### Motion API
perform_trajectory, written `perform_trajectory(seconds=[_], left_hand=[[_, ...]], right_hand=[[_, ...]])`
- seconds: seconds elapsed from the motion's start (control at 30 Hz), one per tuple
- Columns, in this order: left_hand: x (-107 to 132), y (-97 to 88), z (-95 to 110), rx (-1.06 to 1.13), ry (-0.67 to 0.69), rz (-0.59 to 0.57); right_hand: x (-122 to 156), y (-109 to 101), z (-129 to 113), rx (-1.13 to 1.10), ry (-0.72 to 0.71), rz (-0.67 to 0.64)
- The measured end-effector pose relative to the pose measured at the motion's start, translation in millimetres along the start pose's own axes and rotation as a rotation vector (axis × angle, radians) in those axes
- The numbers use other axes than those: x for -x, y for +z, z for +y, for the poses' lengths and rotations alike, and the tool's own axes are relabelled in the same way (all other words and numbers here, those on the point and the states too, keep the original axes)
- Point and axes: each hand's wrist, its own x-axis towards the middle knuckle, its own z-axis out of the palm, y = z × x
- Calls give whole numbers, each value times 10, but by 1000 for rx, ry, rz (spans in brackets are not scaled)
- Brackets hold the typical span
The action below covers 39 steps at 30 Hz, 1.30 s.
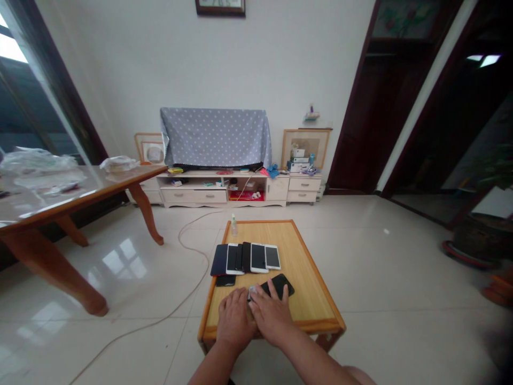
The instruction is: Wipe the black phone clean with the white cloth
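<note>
While left hand (234,320), right hand (272,315) press spread on black phone (279,285), white cloth (252,292), seemingly, between; bottle (234,226) beyond.

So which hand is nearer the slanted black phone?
Right hand: its fingers rest on the black phone. The left hand lies farther left, off the phone.

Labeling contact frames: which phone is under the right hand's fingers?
The black phone set at an angle under the right hand, apart from the row of phones farther up the low wooden table.
</note>
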Motion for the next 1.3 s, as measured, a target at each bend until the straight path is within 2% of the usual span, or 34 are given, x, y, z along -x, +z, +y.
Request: perform_trajectory(seconds=[0.1,0.2,0.3,0.5,0.63,0.8,0.9,1.0,1.07,1.2,1.27,1.3], left_hand=[[-14,29,2,4,1,9],[-20,31,16,0,-8,1],[-24,-17,58,-6,-28,-16],[-39,-178,150,8,-39,-84],[-46,-176,163,2,-33,-91],[-54,-122,182,-41,-62,-68],[-57,-131,187,-41,-59,-72],[-54,-163,190,-31,-55,-82],[-52,-180,199,-27,-49,-100],[-57,-160,212,-52,-60,-74],[-59,-130,199,-58,-55,-60],[-58,-115,188,-56,-48,-61]], right_hand=[[-55,-16,68,9,52,19],[-170,-137,275,72,206,2],[-209,-250,484,106,292,-25],[72,-289,629,164,297,-20],[270,-292,662,168,307,-33],[216,-344,724,151,335,-16],[45,-385,695,146,344,-12],[-82,-353,547,134,316,-15],[-89,-276,392,113,234,-10],[18,-121,138,32,-24,-25],[36,-132,135,18,-54,-38],[21,-166,171,28,-15,-45]])
